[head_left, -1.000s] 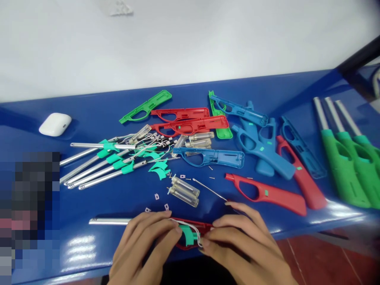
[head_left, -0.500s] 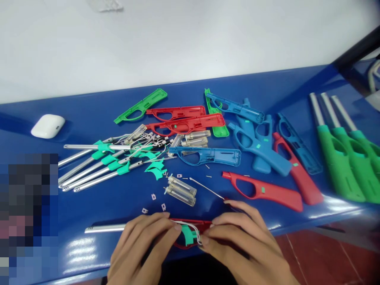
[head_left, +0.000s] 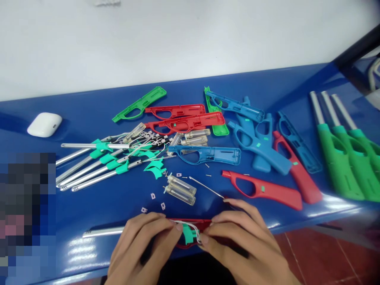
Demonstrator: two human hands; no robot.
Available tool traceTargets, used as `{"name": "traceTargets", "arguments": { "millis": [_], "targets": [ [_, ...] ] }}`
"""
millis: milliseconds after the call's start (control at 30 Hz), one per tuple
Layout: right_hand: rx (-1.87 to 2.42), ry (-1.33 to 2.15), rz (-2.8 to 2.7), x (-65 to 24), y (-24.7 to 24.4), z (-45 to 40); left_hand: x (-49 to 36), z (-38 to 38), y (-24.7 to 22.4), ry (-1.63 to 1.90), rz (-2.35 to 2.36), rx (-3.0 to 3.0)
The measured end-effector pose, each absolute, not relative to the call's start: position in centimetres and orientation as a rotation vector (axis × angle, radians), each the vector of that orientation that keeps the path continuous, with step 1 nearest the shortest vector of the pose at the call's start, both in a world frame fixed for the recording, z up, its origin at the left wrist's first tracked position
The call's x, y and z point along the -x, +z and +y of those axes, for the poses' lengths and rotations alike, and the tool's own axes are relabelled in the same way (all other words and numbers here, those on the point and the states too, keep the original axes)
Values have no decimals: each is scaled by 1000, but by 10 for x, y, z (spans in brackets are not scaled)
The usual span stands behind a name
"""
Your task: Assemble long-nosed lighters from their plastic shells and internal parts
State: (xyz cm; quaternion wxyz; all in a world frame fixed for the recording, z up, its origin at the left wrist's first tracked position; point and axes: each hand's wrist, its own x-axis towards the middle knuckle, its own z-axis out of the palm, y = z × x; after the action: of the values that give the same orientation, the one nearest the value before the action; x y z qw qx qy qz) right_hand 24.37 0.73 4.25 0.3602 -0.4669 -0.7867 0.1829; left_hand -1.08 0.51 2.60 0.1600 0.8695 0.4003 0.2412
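Note:
A red lighter shell half [head_left: 204,225] lies at the table's front edge, with a green trigger piece [head_left: 188,233] and white wires [head_left: 194,228] in it. My left hand [head_left: 145,241] grips the shell's left part, its thumb by the wires. Out past that hand on the left sticks a metal tube [head_left: 102,232]. My right hand [head_left: 240,241] pinches at the shell's right part, fingertips at the wire ends. A thin metal-shafted tool [head_left: 206,187] points away from the right fingers, its handle mostly hidden by them. Two clear fuel tanks [head_left: 180,190] lie just beyond the shell.
Metal tubes with green pieces [head_left: 97,166] are piled at left, near a white case [head_left: 44,124]. Blue [head_left: 213,155], red and green shells spread across the middle. Assembled green lighters [head_left: 341,166] stand out at right. Small clips [head_left: 153,196] and screws lie about.
The view has shifted slightly. My left thumb has moved a little right along the wires; my right hand is almost unchanged.

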Motion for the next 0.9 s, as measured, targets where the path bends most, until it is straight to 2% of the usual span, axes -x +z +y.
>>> {"name": "traceTargets", "arguments": {
  "millis": [900],
  "targets": [
    [1257, 497, -1971, -239, 38, 3, 3, 3, 30, 638, 1381, -2470]
  ]
}}
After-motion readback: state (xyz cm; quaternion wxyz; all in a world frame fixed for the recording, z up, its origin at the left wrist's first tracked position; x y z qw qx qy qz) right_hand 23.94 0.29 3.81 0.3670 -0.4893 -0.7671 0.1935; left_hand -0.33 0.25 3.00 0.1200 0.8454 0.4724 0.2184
